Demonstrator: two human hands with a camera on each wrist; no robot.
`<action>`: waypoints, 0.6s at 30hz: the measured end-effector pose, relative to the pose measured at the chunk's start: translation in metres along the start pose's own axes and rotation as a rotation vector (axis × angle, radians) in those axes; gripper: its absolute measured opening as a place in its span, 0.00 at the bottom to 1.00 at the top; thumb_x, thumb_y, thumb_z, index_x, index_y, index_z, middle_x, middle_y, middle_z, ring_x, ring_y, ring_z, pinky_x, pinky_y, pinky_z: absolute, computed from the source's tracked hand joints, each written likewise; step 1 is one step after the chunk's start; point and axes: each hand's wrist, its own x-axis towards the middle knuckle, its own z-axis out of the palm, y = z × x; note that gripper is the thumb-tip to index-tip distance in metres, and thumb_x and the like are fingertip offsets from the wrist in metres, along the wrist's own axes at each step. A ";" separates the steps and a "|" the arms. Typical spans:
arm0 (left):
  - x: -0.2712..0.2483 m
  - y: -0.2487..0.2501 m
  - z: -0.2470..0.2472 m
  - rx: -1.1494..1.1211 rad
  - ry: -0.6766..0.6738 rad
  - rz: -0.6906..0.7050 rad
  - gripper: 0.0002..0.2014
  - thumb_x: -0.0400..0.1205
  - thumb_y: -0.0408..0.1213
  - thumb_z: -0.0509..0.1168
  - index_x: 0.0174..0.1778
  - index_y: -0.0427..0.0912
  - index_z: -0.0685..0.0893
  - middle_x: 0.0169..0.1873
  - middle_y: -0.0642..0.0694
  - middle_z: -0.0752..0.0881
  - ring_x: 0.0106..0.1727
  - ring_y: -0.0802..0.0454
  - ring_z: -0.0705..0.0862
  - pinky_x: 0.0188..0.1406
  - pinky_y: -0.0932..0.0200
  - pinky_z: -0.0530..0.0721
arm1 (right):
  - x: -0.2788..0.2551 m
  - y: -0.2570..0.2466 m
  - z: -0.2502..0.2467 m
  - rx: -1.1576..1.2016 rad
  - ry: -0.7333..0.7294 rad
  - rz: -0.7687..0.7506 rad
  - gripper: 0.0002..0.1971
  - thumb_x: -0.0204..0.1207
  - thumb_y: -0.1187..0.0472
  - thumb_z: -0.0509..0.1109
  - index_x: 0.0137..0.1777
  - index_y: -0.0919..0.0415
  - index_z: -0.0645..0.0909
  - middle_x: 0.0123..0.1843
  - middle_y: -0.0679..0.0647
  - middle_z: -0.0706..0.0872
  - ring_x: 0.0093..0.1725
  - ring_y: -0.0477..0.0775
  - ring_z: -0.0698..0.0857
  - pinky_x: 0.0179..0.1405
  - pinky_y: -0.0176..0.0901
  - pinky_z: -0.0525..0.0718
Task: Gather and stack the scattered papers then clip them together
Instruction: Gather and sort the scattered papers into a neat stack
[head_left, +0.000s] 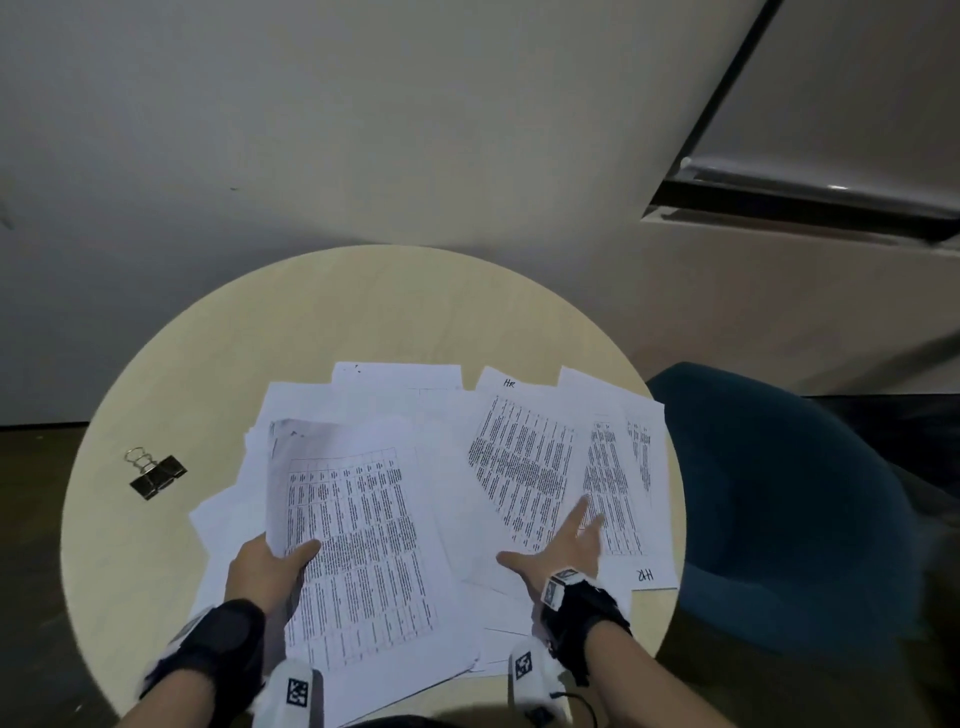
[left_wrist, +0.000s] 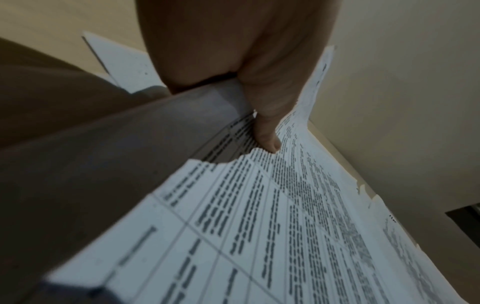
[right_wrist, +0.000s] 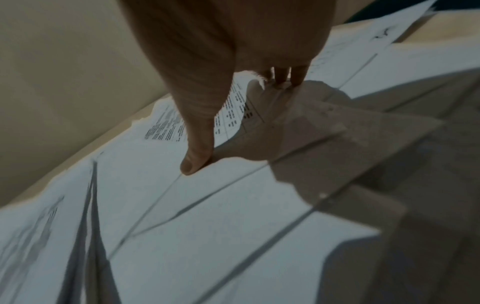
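Note:
White printed papers lie scattered over a round pale table (head_left: 337, 312). My left hand (head_left: 272, 564) grips a bundle of printed sheets (head_left: 363, 545) by its left edge, thumb on top (left_wrist: 269, 139) and fingers hidden beneath. My right hand (head_left: 563, 545) lies flat with spread fingers on loose sheets (head_left: 524, 467) at the right; its thumb (right_wrist: 194, 162) and fingertips (right_wrist: 296, 79) press on paper. A black binder clip (head_left: 157, 475) with silver handles sits alone on the table at the left, well apart from both hands.
More sheets (head_left: 395, 376) fan out behind the bundle toward the table's far side. A dark blue chair (head_left: 779, 509) stands close against the table's right edge. A pale wall (head_left: 363, 130) rises right behind the table.

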 end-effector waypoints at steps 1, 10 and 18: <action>-0.001 0.000 -0.001 -0.004 -0.009 0.000 0.16 0.74 0.40 0.76 0.28 0.34 0.79 0.19 0.38 0.83 0.22 0.43 0.79 0.28 0.55 0.77 | -0.002 0.001 0.001 0.015 0.020 0.067 0.76 0.53 0.29 0.78 0.81 0.56 0.23 0.84 0.64 0.31 0.85 0.65 0.38 0.83 0.62 0.52; -0.008 0.003 0.000 -0.099 -0.022 -0.034 0.13 0.75 0.34 0.75 0.34 0.30 0.79 0.21 0.37 0.79 0.20 0.48 0.73 0.13 0.66 0.70 | 0.000 -0.011 -0.005 0.009 0.014 0.022 0.73 0.57 0.36 0.81 0.82 0.62 0.26 0.87 0.58 0.44 0.86 0.62 0.47 0.83 0.60 0.50; -0.007 -0.001 -0.001 -0.189 -0.061 -0.075 0.13 0.74 0.33 0.76 0.33 0.32 0.78 0.18 0.37 0.76 0.19 0.49 0.70 0.21 0.59 0.70 | -0.006 -0.020 -0.005 0.108 0.050 -0.037 0.68 0.60 0.43 0.82 0.84 0.59 0.32 0.81 0.60 0.66 0.79 0.61 0.68 0.74 0.55 0.73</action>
